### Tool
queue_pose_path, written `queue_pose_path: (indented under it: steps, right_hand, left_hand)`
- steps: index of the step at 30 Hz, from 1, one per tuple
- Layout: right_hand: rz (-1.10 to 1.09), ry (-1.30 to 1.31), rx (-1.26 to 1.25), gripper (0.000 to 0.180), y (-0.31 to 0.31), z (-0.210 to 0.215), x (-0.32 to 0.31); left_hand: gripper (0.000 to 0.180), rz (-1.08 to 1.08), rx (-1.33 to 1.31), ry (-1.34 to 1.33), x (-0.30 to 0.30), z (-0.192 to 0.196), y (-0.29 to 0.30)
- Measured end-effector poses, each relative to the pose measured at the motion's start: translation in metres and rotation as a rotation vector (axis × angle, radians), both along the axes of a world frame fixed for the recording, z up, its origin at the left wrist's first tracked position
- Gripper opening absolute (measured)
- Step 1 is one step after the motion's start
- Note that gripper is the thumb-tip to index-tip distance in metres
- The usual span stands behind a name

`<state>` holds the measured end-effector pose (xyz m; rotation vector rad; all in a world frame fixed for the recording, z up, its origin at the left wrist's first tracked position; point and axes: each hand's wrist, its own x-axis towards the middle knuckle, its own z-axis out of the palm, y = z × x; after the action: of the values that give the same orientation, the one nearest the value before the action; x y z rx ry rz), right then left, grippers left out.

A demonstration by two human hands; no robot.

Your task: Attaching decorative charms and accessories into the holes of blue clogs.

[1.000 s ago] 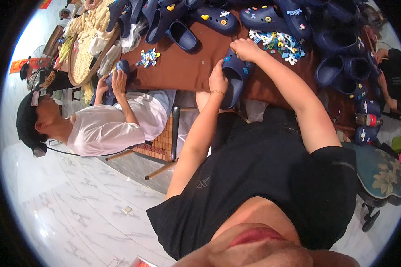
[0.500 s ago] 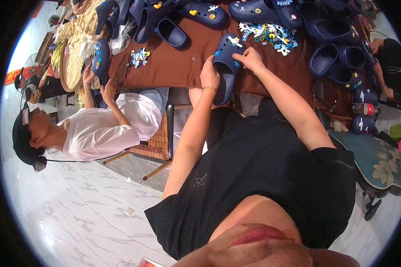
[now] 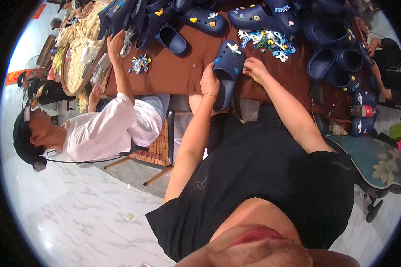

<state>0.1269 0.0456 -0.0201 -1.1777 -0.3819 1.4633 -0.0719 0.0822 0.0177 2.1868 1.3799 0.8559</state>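
A navy foam clog [image 3: 227, 60] stands at the near edge of the brown-covered table, toe pointing away. It carries a white charm near the toe and small blue charms on its sides. My left hand [image 3: 209, 81] grips its left side. Beside its right edge, my right hand [image 3: 256, 70] is closed in a pinch; whatever the fingertips hold is too small to make out, and contact with the clog cannot be told. Beyond the right hand lies a heap of white, blue and yellow shoe charms [image 3: 272, 43].
More navy clogs [image 3: 202, 20] line the table's [image 3: 173, 73] far side and crowd its right [image 3: 327, 62]. A smaller charm pile [image 3: 140, 64] lies left. A co-worker in white [image 3: 104, 129] sits at left, one arm over the table. A flowered stool [image 3: 374, 162] stands right.
My right hand has come off the clog's top to its right side, fingertips drawn together. The co-worker no longer holds a clog and has stretched an arm toward the clogs at the far left.
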Motion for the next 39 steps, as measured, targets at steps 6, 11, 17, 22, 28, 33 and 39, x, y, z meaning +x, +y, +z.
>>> queue_pose_path:
  steps: [6,11,17,22,28,33,39]
  right_hand:
    - [-0.314,0.221,0.077,0.019,0.01,0.004,0.021]
    - [-0.556,0.255,0.214,0.024,0.025,0.024,0.072]
    - [-0.46,-0.2,0.147,0.039,-0.008,0.05,0.038]
    - [0.299,-0.326,0.069,0.06,-0.07,0.031,-0.026]
    - [0.09,-0.565,0.092,0.057,-0.089,0.044,-0.044]
    - [-0.213,-0.858,0.132,0.048,-0.059,0.058,0.014]
    - [-0.143,-0.866,0.184,0.042,-0.047,0.049,0.042]
  left_hand:
    - [0.041,-0.001,-0.014,-0.004,-0.004,-0.001,-0.001]
    - [0.045,-0.017,-0.035,-0.045,-0.002,-0.004,-0.001]
    - [0.035,0.001,-0.098,-0.127,-0.008,-0.004,0.004]
    - [0.036,0.104,-0.189,-0.434,0.005,-0.001,-0.001]
    - [0.039,-0.054,-0.304,-0.774,0.05,0.059,-0.02]
    - [0.037,-0.33,-0.33,-0.775,0.06,0.07,-0.027]
    - [0.031,-0.2,-0.207,-0.635,0.057,0.074,-0.042]
